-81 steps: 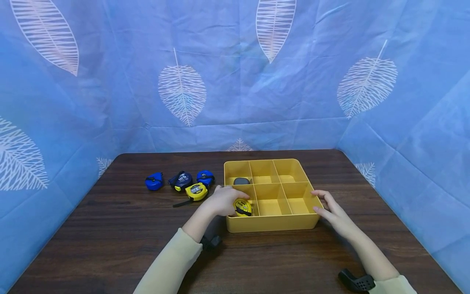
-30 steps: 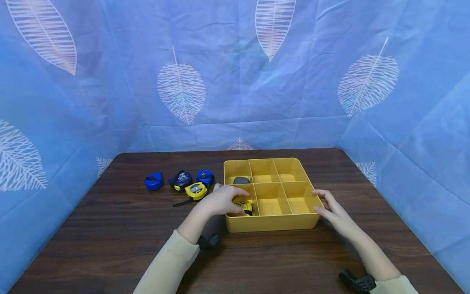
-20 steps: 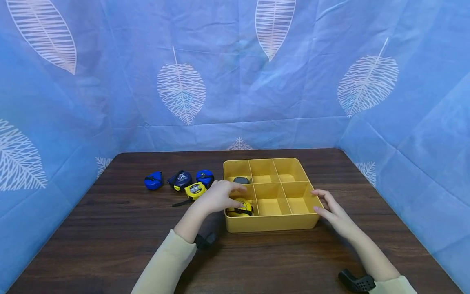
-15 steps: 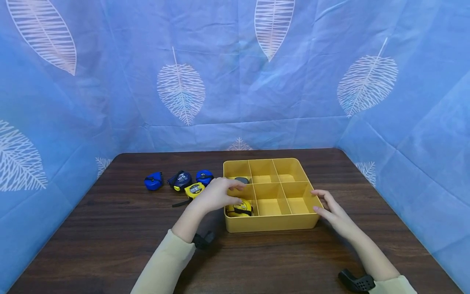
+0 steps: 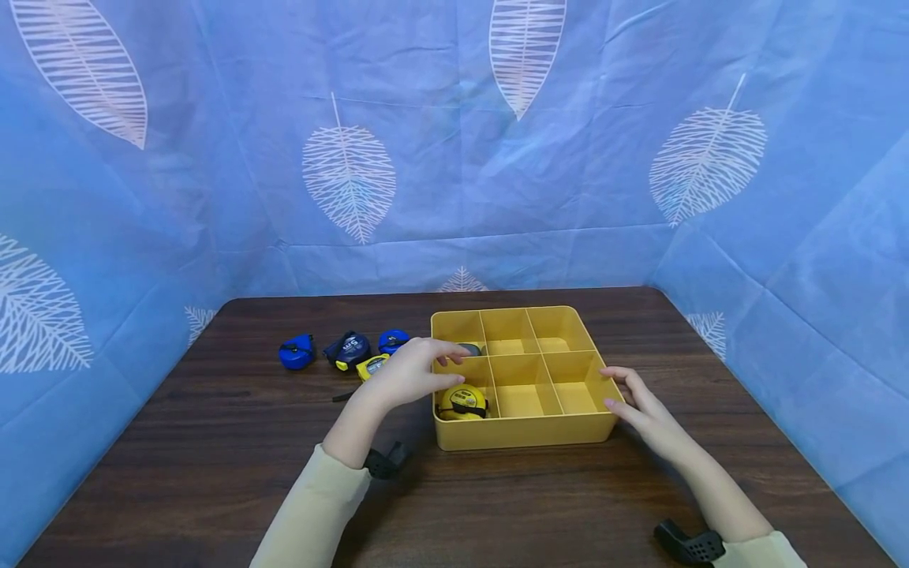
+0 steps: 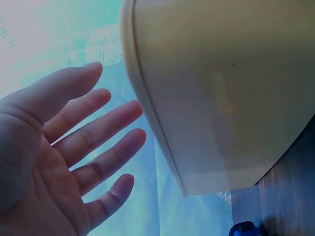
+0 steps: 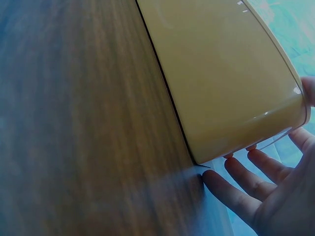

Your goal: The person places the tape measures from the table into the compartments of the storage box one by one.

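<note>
A yellow tape measure [image 5: 463,402] lies in the front left compartment of the yellow divided box [image 5: 525,432]. My left hand [image 5: 410,371] hovers over the box's left edge with fingers spread and nothing in them; its thumb is above that tape measure. In the left wrist view the left hand [image 6: 74,147] is beside the box's outer wall [image 6: 216,98]. A dark grey rounded thing [image 5: 471,349] in the back left compartment is partly hidden by my fingers. My right hand [image 5: 649,414] rests fairly straight fingers and thumb on the box's right rim and side, as the right wrist view confirms [image 7: 266,187].
Left of the box lie a blue tape measure [image 5: 297,353], a dark navy one [image 5: 349,351], another blue one [image 5: 393,341] and a yellow one [image 5: 369,367] partly behind my left hand. All rest on the dark wooden table [image 5: 213,442]. Blue leaf-print cloth [image 5: 454,181] surrounds it.
My left hand has let go of the yellow tape measure in the front left compartment and drawn up and left, uncovering it. The right hand has stayed at the box's right side.
</note>
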The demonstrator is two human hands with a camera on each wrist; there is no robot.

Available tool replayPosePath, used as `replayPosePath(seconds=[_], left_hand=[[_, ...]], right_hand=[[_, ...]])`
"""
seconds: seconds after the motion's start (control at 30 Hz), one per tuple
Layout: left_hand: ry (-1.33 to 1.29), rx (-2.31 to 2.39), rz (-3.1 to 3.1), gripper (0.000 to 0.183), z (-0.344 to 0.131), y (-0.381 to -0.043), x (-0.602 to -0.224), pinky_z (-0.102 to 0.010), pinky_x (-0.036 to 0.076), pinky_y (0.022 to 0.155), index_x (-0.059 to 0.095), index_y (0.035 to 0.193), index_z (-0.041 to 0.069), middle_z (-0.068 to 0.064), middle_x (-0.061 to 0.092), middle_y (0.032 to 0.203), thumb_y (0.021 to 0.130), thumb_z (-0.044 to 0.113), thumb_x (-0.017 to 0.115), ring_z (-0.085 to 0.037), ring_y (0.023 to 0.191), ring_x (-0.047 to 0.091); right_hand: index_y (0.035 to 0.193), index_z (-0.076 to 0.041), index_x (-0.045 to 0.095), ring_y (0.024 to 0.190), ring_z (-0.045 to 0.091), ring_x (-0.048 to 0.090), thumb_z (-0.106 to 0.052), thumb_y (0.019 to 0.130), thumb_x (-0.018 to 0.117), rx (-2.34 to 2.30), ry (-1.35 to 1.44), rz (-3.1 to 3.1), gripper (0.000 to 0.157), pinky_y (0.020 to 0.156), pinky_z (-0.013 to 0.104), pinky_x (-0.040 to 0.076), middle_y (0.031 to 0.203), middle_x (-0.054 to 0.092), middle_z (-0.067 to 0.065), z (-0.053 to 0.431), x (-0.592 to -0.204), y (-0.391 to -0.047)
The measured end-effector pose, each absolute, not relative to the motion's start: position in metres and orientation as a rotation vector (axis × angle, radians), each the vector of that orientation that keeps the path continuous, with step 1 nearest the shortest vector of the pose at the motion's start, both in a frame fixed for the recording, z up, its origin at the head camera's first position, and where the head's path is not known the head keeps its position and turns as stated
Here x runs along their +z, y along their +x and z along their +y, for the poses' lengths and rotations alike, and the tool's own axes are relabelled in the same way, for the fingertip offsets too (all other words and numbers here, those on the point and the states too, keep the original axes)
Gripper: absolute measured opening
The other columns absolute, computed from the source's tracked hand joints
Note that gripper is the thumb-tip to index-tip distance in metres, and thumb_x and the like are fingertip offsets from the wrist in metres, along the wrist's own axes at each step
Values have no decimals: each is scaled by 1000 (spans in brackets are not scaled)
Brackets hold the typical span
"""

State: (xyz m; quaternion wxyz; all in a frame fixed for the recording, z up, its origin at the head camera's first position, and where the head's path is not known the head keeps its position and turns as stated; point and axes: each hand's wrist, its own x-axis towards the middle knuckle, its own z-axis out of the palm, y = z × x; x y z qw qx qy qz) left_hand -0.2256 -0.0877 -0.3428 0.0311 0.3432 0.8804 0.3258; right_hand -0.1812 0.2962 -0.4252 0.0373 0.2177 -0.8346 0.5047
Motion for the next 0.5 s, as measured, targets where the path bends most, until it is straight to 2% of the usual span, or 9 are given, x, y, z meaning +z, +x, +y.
replayPosePath(seconds=[0.17, 0.3, 0.4, 0.5], left_hand=[[1113, 1011, 2739, 36, -92, -225, -339, -38, 50, 84, 64, 125, 10, -6, 66, 116, 91, 21, 67, -26, 103, 59], [1144, 1032, 2787, 35, -97, -224, -337, -37, 49, 78, 64, 125, 12, 0, 65, 113, 92, 23, 66, -23, 99, 57], [1162, 1056, 2836, 37, -101, -223, -336, -38, 48, 82, 64, 126, 13, 1, 64, 115, 92, 26, 67, -20, 103, 55], [1175, 1069, 2880, 39, -105, -223, -334, -41, 45, 92, 63, 127, 13, 1, 62, 120, 91, 27, 68, -19, 111, 52]], right_hand=[[137, 4, 33, 117, 3, 37, -8, 101, 45, 1551, 668, -2561, 40, 80, 19, 45, 137, 31, 20, 294, -423, -179], [137, 4, 33, 116, 4, 38, -7, 101, 46, 1555, 680, -2554, 40, 78, 21, 46, 137, 31, 22, 293, -421, -177], [137, 4, 33, 114, 3, 39, -7, 100, 46, 1549, 675, -2555, 40, 76, 22, 47, 137, 31, 22, 293, -422, -177], [137, 4, 34, 115, 0, 38, -8, 101, 46, 1534, 664, -2565, 40, 78, 21, 46, 137, 32, 20, 294, -423, -178]])
